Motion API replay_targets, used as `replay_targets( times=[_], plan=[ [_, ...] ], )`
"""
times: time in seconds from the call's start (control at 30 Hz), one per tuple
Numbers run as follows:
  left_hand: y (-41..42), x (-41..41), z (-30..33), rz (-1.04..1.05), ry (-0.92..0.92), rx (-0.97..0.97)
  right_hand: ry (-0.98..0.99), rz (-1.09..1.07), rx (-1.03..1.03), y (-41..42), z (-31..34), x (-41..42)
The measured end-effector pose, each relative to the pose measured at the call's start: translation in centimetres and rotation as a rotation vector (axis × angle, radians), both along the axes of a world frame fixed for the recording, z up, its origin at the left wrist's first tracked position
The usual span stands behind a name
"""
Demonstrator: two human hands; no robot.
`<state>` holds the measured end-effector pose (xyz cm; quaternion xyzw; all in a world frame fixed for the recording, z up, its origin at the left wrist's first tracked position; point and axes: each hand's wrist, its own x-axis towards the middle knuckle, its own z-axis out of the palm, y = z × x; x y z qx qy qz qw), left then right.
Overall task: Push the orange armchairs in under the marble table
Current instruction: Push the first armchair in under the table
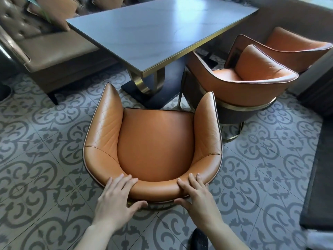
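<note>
An orange armchair (155, 141) stands right below me on the tiled floor, its open front facing the short end of the grey marble table (158, 31). The armrest tips lie just short of the table's edge and gold pedestal base (147, 83). My left hand (117, 197) and my right hand (196, 195) both grip the top of the chair's backrest, fingers over the rim and thumbs behind it. Two more orange armchairs, one nearer (239, 83) and one farther (292, 46), stand along the table's right side.
A brown tufted leather sofa (41, 47) with a cushion (55, 11) runs along the table's left side. A dark bench or seat (319, 174) lines the right edge of view. Patterned grey tiles (45, 159) cover the floor around the chair. A dark shoe tip (198, 239) shows below.
</note>
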<state>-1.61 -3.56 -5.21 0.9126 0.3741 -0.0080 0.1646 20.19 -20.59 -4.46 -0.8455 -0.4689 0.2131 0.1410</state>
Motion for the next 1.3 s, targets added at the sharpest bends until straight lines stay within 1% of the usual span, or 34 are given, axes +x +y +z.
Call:
replay_targets(
  times=[0.33, 0.53, 0.6, 0.73, 0.83, 1.0, 1.2, 1.3],
  plan=[
    [2.3, 2.9, 0.9, 0.034, -0.017, -0.041, 0.035, 0.004, -0.039, 3.0, 0.2, 3.2],
    [5.2, 6.1, 3.2, 0.084, -0.018, -0.099, 0.029, 0.025, -0.056, 6.8, 0.2, 6.2],
    [6.3, 7.0, 3.1, 0.090, -0.033, -0.115, 0.023, 0.030, -0.049, 8.3, 0.1, 7.1],
    [9.1, 8.9, 2.6, 0.093, -0.001, -0.120, 0.021, 0.033, -0.046, 11.2, -0.4, 9.5],
    [10.7, 11.4, 3.2, 0.133, 0.004, -0.133, 0.033, 0.046, -0.060, 13.5, -0.2, 11.8],
    [14.6, 14.0, 0.7, 0.116, -0.012, -0.119, 0.034, 0.075, -0.076, 17.5, -0.1, 15.7],
    [19.1, 16.9, -1.1, 0.171, 0.058, -0.133, 0.031, 0.105, -0.063, 21.9, -0.6, 19.3],
    [20.5, 18.1, -1.6, 0.196, 0.090, -0.145, 0.060, 0.109, -0.065, 23.6, -0.6, 20.9]
  ],
)
